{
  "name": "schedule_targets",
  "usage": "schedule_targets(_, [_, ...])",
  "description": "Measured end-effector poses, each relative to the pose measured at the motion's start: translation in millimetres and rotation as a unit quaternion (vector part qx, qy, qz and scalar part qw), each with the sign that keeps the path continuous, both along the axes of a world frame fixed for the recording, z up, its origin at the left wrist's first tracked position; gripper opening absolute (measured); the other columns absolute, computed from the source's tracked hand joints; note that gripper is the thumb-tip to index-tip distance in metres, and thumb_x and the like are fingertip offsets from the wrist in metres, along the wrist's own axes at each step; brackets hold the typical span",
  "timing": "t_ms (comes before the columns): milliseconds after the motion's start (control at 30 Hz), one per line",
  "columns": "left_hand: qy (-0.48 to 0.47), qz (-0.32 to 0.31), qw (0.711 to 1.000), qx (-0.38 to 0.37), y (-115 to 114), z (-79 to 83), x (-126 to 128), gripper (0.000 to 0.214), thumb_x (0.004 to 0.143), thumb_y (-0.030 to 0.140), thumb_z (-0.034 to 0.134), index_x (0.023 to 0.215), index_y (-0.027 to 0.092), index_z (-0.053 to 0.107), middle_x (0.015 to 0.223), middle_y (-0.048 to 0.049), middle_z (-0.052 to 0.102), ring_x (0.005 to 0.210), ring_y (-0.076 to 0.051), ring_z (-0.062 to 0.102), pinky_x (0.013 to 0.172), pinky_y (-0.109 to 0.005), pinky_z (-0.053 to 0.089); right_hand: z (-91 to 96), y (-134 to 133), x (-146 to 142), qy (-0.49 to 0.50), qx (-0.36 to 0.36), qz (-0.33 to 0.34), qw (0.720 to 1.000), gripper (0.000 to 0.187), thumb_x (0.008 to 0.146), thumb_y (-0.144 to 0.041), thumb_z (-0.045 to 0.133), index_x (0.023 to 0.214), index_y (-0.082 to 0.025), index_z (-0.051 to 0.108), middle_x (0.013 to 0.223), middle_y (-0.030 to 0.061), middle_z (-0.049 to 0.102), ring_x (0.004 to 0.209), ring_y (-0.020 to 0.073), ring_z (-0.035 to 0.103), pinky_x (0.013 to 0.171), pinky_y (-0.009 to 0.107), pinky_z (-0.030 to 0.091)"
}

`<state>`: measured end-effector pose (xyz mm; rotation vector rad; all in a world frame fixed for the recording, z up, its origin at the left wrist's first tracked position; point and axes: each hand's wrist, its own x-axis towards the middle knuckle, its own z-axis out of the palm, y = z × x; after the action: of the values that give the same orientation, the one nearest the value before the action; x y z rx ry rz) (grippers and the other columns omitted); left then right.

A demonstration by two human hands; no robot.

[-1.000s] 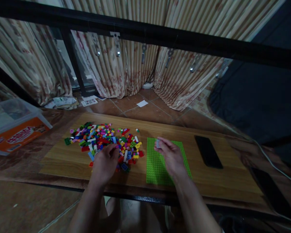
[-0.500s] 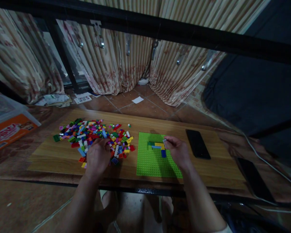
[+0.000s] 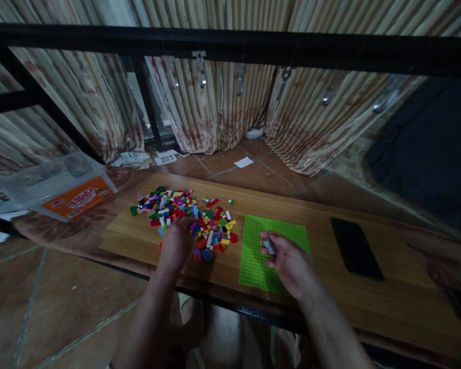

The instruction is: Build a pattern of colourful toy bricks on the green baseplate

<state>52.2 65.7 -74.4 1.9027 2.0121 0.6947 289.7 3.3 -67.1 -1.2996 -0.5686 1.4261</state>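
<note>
Right of centre, our right hand (image 3: pixel 291 260) pinched a gray brick (image 3: pixel 269 246), seemingly freeing our left hand (image 3: pixel 177 244) for the centre-left brick pile (image 3: pixel 194 210); left grip, couldn't tell.

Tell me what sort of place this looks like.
Probably a room in a home: striped curtains hang over a tiled floor, and a pile of toy bricks lies on a wooden board.
</note>
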Motion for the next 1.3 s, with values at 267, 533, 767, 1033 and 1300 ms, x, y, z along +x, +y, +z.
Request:
schedule_targets(267, [-0.131,0.039,0.991,0.011,1,4.5,-22,0.036,0.083,0.016,0.045,0.108,0.019,0.070,0.104,-0.0054,0.072,0.097,-0.019,0.065,0.086,-0.028,0.048,-19.3,12,-63,-0.251,0.107,0.101,0.957,0.021,0.075,-0.040,0.064,0.079,-0.022,0.072,0.073,0.0009,0.069,0.072,0.0174,0.059,0.067,0.028,0.044])
schedule_targets(533, [-0.167,0.140,0.976,-0.014,5,12.1,-67,0.034,0.080,0.027,0.049,0.103,0.018,0.071,0.091,-0.0064,0.073,0.086,-0.021,0.067,0.072,-0.027,0.048,-20.5,52,-79,-0.357,0.154,0.127,0.913,0.024,0.079,-0.041,0.058,0.083,-0.021,0.072,0.074,0.0023,0.071,0.068,0.0181,0.063,0.064,0.029,0.046])
schedule_targets(767, [-0.019,0.155,0.974,-0.163,-2,10.6,-102,0.032,0.081,0.034,0.045,0.092,0.018,0.070,0.088,-0.0108,0.073,0.081,-0.024,0.066,0.063,-0.028,0.044,-14.5,117,-137,-0.603,0.155,0.151,0.768,0.022,0.077,-0.040,0.062,0.086,-0.022,0.071,0.075,0.0057,0.071,0.071,0.0208,0.065,0.063,0.029,0.042])
schedule_targets(1033, [-0.085,0.052,0.980,-0.173,5,-0.1,-82,0.029,0.080,0.017,0.041,0.090,0.015,0.068,0.082,-0.0116,0.073,0.073,-0.020,0.067,0.062,-0.025,0.043,-33.0,127,-149,-0.624,0.141,0.152,0.753,0.019,0.078,-0.039,0.060,0.078,-0.023,0.069,0.078,0.0084,0.072,0.076,0.0245,0.065,0.066,0.032,0.042])
schedule_targets(1300, [-0.090,0.086,0.982,-0.139,4,10.0,-72,0.028,0.085,0.029,0.042,0.088,0.019,0.067,0.081,-0.0097,0.071,0.076,-0.022,0.066,0.063,-0.027,0.043,-18.9,106,-121,-0.379,0.175,0.126,0.900,0.022,0.075,-0.040,0.060,0.078,-0.019,0.069,0.071,0.0006,0.070,0.065,0.0162,0.061,0.062,0.026,0.045])
